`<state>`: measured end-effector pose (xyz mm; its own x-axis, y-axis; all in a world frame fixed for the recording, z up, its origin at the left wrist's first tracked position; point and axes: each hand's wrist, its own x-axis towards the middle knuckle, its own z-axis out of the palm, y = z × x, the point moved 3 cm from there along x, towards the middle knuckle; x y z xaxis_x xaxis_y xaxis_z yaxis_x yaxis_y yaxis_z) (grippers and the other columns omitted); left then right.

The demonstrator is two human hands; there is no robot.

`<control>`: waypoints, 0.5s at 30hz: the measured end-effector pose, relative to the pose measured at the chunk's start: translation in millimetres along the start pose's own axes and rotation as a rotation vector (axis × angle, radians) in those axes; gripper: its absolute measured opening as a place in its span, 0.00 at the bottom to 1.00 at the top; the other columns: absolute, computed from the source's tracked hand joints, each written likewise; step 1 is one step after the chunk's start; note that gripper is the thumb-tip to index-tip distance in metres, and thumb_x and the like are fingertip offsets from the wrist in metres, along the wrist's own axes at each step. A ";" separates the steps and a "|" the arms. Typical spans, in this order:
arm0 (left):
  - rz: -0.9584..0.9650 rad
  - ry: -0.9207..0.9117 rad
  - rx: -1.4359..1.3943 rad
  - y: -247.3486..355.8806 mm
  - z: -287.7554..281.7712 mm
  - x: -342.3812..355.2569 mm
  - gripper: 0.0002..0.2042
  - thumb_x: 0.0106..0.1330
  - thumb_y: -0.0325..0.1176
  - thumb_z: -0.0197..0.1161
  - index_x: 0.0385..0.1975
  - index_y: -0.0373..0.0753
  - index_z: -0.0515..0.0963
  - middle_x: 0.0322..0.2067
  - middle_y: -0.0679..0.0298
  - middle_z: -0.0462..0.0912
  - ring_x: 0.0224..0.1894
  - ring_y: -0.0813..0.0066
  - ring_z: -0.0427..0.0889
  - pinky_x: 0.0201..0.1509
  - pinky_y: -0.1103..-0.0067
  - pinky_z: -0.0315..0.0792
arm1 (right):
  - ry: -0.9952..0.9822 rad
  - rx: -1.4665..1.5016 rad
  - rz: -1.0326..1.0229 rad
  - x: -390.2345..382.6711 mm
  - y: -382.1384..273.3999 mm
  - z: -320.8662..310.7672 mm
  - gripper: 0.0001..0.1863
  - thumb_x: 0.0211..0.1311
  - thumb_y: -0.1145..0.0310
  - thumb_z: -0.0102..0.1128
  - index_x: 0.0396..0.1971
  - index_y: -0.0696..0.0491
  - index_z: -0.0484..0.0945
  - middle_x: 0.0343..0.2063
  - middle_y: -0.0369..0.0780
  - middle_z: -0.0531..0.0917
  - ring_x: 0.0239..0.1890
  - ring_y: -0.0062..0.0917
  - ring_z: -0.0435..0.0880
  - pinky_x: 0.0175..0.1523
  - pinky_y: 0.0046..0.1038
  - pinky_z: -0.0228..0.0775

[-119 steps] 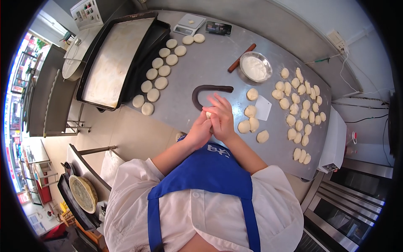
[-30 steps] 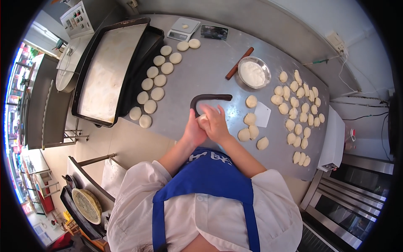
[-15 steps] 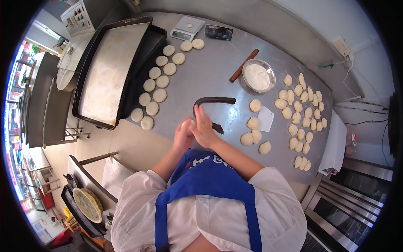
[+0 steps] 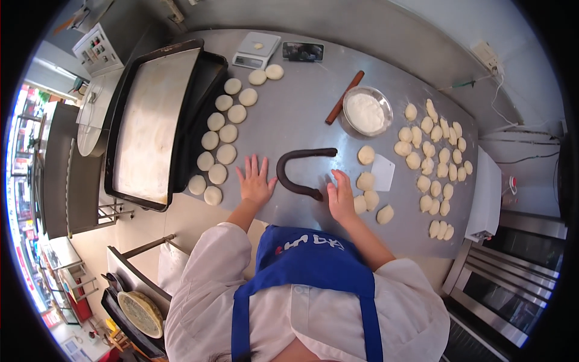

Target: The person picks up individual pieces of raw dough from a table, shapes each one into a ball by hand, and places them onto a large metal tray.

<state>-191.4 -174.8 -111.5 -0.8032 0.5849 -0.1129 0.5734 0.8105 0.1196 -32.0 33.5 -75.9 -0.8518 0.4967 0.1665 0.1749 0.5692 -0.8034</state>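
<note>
My left hand [image 4: 257, 186] lies palm down with its fingers spread, between two rows of flattened dough rounds [image 4: 226, 154] and a dark brown rope of filling or dough [image 4: 283, 172]. Whatever may lie beneath that palm is hidden. The rope curves in a U on the steel table [image 4: 301, 108], its opening toward the right. Beside its lower end my right hand [image 4: 341, 198] is half unfolded, thumb apart from the fingers, with nothing visible in it. Close by, to the right, sit dough pieces [image 4: 366, 181] and a white scraper [image 4: 383, 172].
A steel bowl of flour [image 4: 365, 111] stands beyond, next to a wooden rolling pin [image 4: 344, 97]. Many small dough pieces [image 4: 435, 134] cover the right side. Black baking trays [image 4: 158, 120], a scale [image 4: 257, 48] and a phone [image 4: 303, 52] stand left and at the back.
My hands were together over the rope's left bend, around something pale. They have parted, the left flat onto the table and the right away to the right.
</note>
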 end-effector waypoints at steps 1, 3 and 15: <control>0.001 0.008 -0.002 -1.0 9.5 4.7 0.33 0.65 0.53 0.49 0.66 0.42 0.55 0.68 0.52 0.48 0.71 0.52 0.41 0.67 0.47 0.35 | 0.004 -0.002 -0.007 0.4 0.2 -0.8 0.22 0.61 0.65 0.51 0.53 0.59 0.66 0.53 0.55 0.69 0.54 0.49 0.69 0.59 0.40 0.61; -0.271 0.094 -0.162 -21.3 27.4 4.6 0.34 0.63 0.53 0.51 0.66 0.43 0.55 0.68 0.48 0.45 0.71 0.50 0.39 0.68 0.48 0.34 | -0.054 0.003 -0.019 0.6 -12.7 3.9 0.22 0.61 0.65 0.51 0.53 0.59 0.66 0.52 0.54 0.69 0.54 0.49 0.69 0.58 0.40 0.61; 0.031 0.071 -0.063 -2.5 3.6 -0.8 0.36 0.59 0.53 0.56 0.64 0.40 0.57 0.67 0.48 0.45 0.71 0.49 0.38 0.69 0.50 0.34 | -0.058 -0.043 -0.072 5.8 -18.6 2.2 0.19 0.61 0.62 0.52 0.48 0.58 0.69 0.49 0.52 0.72 0.47 0.48 0.74 0.51 0.40 0.67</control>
<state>-191.6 -177.1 -115.3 -0.7959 0.6042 -0.0378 0.5887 0.7870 0.1845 -41.3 24.4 -61.2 -0.8900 0.4154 0.1881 0.1326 0.6304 -0.7649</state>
